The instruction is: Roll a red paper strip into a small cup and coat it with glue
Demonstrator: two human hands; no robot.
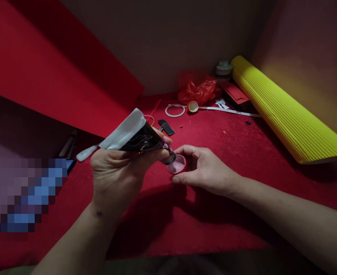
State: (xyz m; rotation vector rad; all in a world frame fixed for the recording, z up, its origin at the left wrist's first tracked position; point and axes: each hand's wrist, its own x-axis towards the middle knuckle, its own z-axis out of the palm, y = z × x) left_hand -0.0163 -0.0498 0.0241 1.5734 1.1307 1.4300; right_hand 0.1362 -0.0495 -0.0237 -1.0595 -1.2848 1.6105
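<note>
My left hand (122,172) is wrapped round a black squeeze tube (140,139) with a wide, pale crimped end. The tube tilts down to the right, its narrow end at the near rim of a small round cup (177,166). Pink ridged rings line the cup's inside, and its outer edge is red. My right hand (205,168) grips the cup from the right, thumb at the near side and fingers at the far side. Whether anything comes out of the tube, I cannot tell.
Beyond my hands lie a black strip (166,127), a pale ring (175,110), a small round cap (192,107) and a red plastic bag (198,89). A yellow corrugated roll (289,114) lies right; a red corrugated sheet (56,76) leans left. A white-handled tool (86,153) is near my left hand.
</note>
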